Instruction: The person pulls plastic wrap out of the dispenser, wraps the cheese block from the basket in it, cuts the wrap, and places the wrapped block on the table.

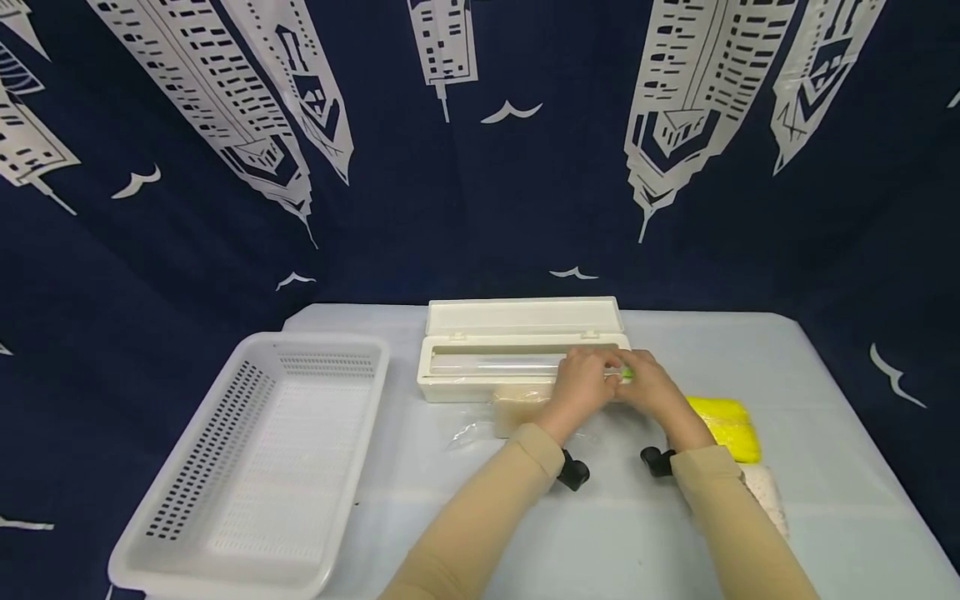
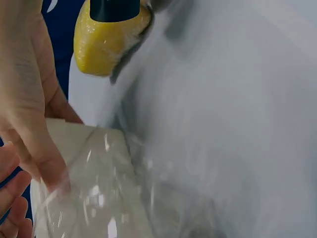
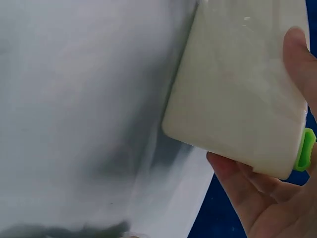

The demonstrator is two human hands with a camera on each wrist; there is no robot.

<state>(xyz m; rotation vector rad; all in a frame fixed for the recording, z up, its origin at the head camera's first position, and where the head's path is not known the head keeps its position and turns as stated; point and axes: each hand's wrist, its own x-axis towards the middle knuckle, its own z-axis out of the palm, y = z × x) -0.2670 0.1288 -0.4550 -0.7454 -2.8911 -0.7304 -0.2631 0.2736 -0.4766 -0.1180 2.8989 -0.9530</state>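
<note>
A long cream cling film box (image 1: 465, 389) stands at the table's back with its lid (image 1: 523, 317) raised. Inside lies a clear film roll (image 1: 495, 364). My right hand (image 1: 652, 387) grips the box's right end, thumb on its front face and fingers behind the end in the right wrist view. A green slider (image 3: 305, 150) sits by that palm. My left hand (image 1: 585, 383) reaches over the box's front edge, close to the right fingers. Only its fingertips (image 2: 15, 186) show in the left wrist view; I cannot tell whether they pinch film.
A beige block (image 1: 516, 408) in clear plastic lies before the box, partly behind the left forearm. To the right are a yellow wrapped bundle (image 1: 723, 427) and a whitish item (image 1: 765, 496), partly behind the right sleeve. A white perforated basket (image 1: 352, 467) fills the left side.
</note>
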